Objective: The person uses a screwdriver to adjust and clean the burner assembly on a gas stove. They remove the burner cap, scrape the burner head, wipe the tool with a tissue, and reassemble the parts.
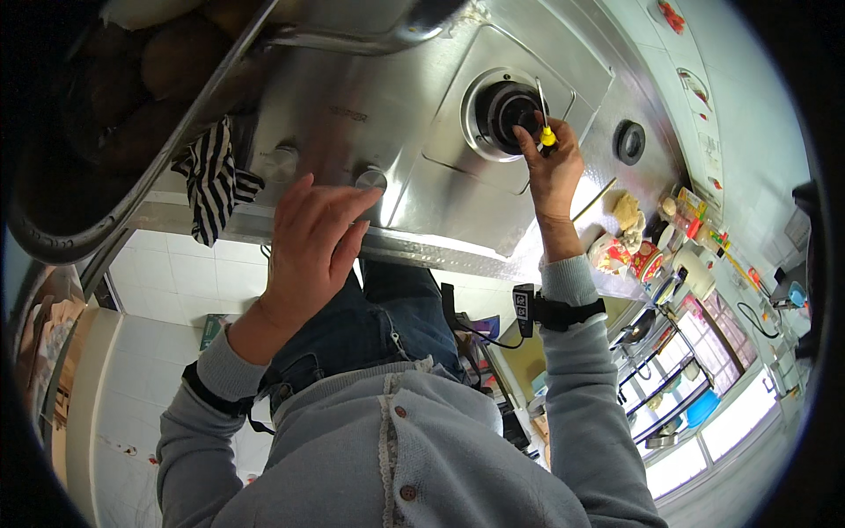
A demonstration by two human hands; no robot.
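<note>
A steel gas stove (pixel 326 141) lies in front of me with a round black burner (pixel 506 114) at its right side. My right hand (pixel 556 167) is beside that burner, fingers closed on a thin screwdriver (pixel 547 134) with a yellow handle; its metal shaft points away from me over the burner's right edge. Near the stove's front edge, my left hand (pixel 312 233) is open with its fingers apart. Its index fingertip is at a round silver knob (pixel 371 179); whether it touches, I cannot tell. Another silver knob (pixel 283 162) sits further left.
A loose black ring (pixel 630 143) lies on the counter right of the stove. A striped black-and-white cloth (pixel 216 180) hangs at the left front, next to a large dark pan (pixel 132 207). Jars, packets and a red patterned tin (pixel 647 260) crowd the right counter.
</note>
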